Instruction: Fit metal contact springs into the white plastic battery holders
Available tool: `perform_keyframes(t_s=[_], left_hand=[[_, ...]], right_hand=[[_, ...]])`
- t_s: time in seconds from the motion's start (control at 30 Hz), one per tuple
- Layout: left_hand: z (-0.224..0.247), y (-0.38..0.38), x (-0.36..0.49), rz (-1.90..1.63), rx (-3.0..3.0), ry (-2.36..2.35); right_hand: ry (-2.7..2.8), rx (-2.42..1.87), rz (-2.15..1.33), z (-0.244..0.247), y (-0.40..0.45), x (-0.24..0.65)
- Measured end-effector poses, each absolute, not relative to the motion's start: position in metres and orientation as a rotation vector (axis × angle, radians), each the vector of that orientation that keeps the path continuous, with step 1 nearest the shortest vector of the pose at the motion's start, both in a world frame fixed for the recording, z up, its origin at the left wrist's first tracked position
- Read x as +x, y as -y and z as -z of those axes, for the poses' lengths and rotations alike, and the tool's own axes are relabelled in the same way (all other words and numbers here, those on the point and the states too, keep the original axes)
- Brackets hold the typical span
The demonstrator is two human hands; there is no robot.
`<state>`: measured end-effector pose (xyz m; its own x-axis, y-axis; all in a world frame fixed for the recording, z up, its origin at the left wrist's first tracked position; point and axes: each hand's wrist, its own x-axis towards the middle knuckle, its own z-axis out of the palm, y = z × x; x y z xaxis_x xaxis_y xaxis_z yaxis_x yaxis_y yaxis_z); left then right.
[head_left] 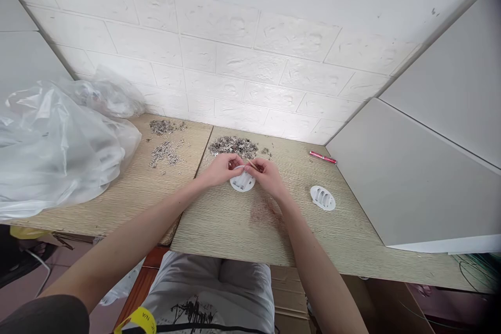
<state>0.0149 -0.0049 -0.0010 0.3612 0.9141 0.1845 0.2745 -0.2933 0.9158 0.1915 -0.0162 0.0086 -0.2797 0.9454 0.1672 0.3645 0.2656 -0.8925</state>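
Observation:
A round white plastic battery holder [242, 182] with slots and small metal contacts is held tilted just above the tabletop. My left hand [222, 169] is closed, pinching its upper left rim between thumb and fingers. On the upper right rim, my right hand [269, 175] is closed too, its thumb against the plastic. A thin tan sliver, perhaps a stick, shows at the right fingertips; its kind is unclear. Just behind the hands lies a pile of small metal contact pieces [233, 145]. Another white battery holder [323, 198] lies flat to the right.
Two smaller heaps of metal pieces [164, 154] lie on the left tabletop. Big clear plastic bags [58, 151] fill the left side. A red pen [323, 157] rests near the grey panel [422, 177] at right. A white brick-patterned wall [250, 68] stands behind.

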Motion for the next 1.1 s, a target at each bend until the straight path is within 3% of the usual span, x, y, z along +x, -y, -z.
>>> perform_keyframes(t_s=[0.47, 0.73, 0.83, 1.1], left_hand=[[-0.014, 0.006, 0.004, -0.700, 2.303, -1.272], [-0.049, 0.007, 0.001, 0.117, 2.218, -0.857], [-0.055, 0.010, 0.008, 0.271, 2.262, -0.821], [-0.041, 0.021, -0.005, 0.126, 2.364, -0.752]], right_hand=[[1.841, -1.216, -0.909, -0.012, 0.018, 0.192], [1.705, -1.253, -0.874, -0.014, 0.013, 0.204], [1.702, -1.256, -0.874, -0.016, 0.014, 0.204], [1.723, -1.257, -0.867, -0.016, 0.014, 0.202]])
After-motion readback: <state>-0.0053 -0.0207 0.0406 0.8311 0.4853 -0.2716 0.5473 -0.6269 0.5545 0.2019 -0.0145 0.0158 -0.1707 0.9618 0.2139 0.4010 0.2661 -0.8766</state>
